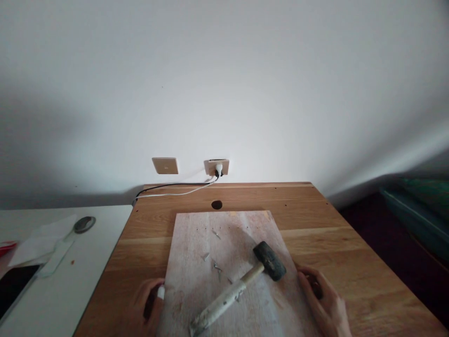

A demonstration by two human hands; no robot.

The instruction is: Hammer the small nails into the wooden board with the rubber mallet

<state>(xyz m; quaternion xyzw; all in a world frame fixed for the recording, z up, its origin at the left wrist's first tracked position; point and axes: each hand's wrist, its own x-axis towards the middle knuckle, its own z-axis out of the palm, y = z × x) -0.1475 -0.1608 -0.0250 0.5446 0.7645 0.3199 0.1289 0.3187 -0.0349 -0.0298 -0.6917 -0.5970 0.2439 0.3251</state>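
Note:
A pale wooden board lies on a wooden table. On the board rests a mallet with a black head and a worn light handle, and several small nails lie loose beside it. My left hand curls round the board's left edge, with a white bandage on the thumb. My right hand grips the board's right edge, fingers bent over it. Neither hand touches the mallet.
A round cable hole sits in the table behind the board. Black and white cables run to a wall socket. A white table at left carries papers, a dark screen and a small round dish.

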